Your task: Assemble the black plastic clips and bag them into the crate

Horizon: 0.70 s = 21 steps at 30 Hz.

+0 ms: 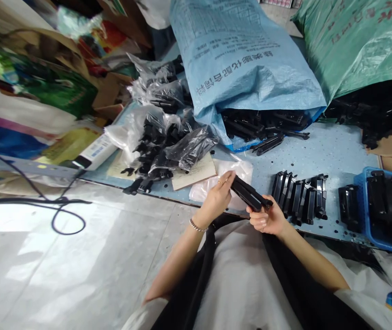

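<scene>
A long black plastic part (249, 192) is held between my two hands, tilted over the near edge of the table. My left hand (219, 197), with a ring and a beaded bracelet, pinches its upper left end. Around its lower right end the fingers of my right hand (266, 217) are closed. Just right of it stands a row of similar black parts (299, 197) on the blue table. Beneath my left hand lies a clear plastic bag (202, 190), partly hidden.
A blue woven sack (251, 68) spills black parts at the back. Bagged black parts (161, 142) pile up at left. A blue basket (364, 206) of black parts stands at right, near a green sack (361, 50). A black cable (58, 201) hangs past the table's left edge.
</scene>
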### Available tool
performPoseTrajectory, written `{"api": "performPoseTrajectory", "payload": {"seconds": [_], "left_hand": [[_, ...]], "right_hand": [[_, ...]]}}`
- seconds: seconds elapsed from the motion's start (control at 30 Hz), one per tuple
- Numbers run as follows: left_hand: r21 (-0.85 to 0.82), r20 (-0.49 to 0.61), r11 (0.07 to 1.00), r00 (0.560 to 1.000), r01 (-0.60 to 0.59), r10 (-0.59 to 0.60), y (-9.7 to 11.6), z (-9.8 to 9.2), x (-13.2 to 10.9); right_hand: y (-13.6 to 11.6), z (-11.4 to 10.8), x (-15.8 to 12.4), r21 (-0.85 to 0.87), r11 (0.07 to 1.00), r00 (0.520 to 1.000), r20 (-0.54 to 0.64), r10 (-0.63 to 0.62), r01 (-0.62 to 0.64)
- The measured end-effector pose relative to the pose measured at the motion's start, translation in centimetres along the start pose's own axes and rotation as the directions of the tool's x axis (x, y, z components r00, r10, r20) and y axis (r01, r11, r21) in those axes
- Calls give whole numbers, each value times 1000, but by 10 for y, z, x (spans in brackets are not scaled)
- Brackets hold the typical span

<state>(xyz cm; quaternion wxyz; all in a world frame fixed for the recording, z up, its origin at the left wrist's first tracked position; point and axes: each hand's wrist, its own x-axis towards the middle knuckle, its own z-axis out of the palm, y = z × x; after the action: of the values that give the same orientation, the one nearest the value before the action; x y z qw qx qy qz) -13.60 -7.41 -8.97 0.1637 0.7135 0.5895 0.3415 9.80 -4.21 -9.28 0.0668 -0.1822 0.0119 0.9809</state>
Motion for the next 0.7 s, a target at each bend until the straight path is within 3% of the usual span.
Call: {"api": "performPoseTrajectory", "payload": {"seconds": [0.13,0.23,0.3,0.37,0.43,0.5,0.6,0.7], "left_hand": [[-148,-3,984,995,-100,101,32,-3,-14],[-238,23,962,989,-136,145,48,-2,-21],[-277,71,946,979,-167,193,54,2,-24],[-274,105,945,971,-177,213,57,5,-24],[-220,81,959,976,-178,200,57,0,-21],[-138,28,974,982,-182,188,52,-16,-12],[2,0,985,985,-171,171,22,-63,8],[159,2,984,997,-81,82,-30,-121,30]], "right_hand": [[-8,5,9,-133,988,992,-85,-88,77],[-5,12,12,-427,882,920,-230,-318,198],[2,20,11,-736,649,801,-266,-536,190],[9,29,10,-936,341,710,-183,-680,85],[13,39,11,-988,147,722,-67,-688,48],[13,48,15,-986,100,797,49,-603,136],[8,57,21,-971,70,864,168,-475,228],[5,61,19,-990,-45,871,141,-471,136]]}}
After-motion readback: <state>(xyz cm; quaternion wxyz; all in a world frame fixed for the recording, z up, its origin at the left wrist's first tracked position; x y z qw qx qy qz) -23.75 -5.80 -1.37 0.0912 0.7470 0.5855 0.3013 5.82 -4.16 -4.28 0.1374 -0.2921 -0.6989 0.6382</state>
